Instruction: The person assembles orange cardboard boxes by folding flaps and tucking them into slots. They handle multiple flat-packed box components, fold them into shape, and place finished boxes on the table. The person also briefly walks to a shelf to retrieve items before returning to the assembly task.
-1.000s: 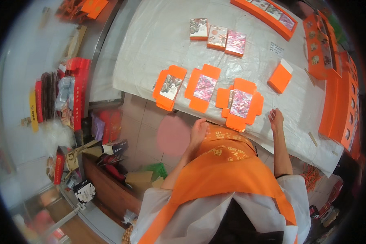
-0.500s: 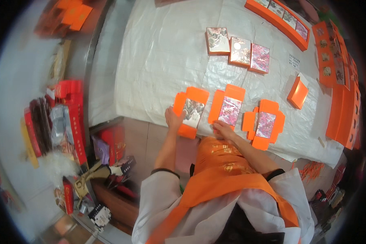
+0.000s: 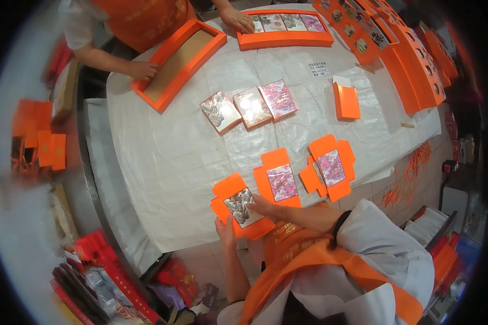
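A flat, unfolded orange carton (image 3: 240, 206) with a black-and-white landscape panel is between my hands, near the table's front edge. My left hand (image 3: 225, 231) is closed on its lower left edge. From the right, my right hand (image 3: 263, 207) grips the carton's right side, its fingers reaching onto the printed panel. Just right of it lies a second flat carton (image 3: 283, 182) with a pink panel. Further right is another pink-panelled flat carton (image 3: 330, 166), overlapping a smaller orange piece (image 3: 311, 179).
Three closed picture boxes (image 3: 253, 107) stand mid-table, with an orange box (image 3: 347, 102) to the right. Across the table a co-worker's hands touch an orange tray (image 3: 214, 39) and a filled box (image 3: 287, 39). Orange display boxes (image 3: 412, 89) stand far right.
My view has swung, bringing the co-worker and two long boxes into sight. My right hand has moved from the pink-panelled carton to the landscape carton, which is now tilted between both hands.
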A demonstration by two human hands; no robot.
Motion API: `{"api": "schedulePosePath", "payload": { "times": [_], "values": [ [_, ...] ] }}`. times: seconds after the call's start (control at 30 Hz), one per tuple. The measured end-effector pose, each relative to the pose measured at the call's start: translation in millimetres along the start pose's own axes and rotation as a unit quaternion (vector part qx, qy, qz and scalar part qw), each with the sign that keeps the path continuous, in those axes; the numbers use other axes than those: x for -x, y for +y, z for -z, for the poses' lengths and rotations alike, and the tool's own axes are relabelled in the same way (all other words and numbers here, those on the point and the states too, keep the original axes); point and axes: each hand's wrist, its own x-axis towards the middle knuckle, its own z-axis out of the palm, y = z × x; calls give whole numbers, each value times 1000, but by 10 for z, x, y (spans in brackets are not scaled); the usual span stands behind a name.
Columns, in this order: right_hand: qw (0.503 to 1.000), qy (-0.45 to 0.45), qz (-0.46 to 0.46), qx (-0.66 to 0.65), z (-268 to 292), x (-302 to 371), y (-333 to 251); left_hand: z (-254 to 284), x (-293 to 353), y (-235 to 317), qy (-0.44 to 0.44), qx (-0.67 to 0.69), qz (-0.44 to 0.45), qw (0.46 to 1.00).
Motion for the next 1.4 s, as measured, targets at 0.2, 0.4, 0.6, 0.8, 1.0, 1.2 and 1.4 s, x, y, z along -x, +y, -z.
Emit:
{"api": "schedulePosePath", "payload": {
  "times": [0.2,0.4,0.6,0.8,1.0,1.2,1.4],
  "values": [
    [968,-21,240,74,401,886,-749,-469,722,734,-159,168,-75,970],
    [944,105,265,167,951,1765,-892,-1255,1311,795,-196,145,-107,964],
    [934,178,286,115,1596,2351,-701,-1930,1696,677,-250,88,-113,958],
    [926,183,329,37,1992,2579,-514,-2398,2000,426,-190,93,-134,968],
    [972,-57,176,-146,2460,2339,234,-1906,1901,214,-138,175,-107,969],
    [909,399,117,13,3590,1693,837,-1509,1857,6,-59,209,-113,970],
    [971,231,39,37,3888,1404,512,-1727,1725,-468,-55,225,-11,973]
  ]
}}
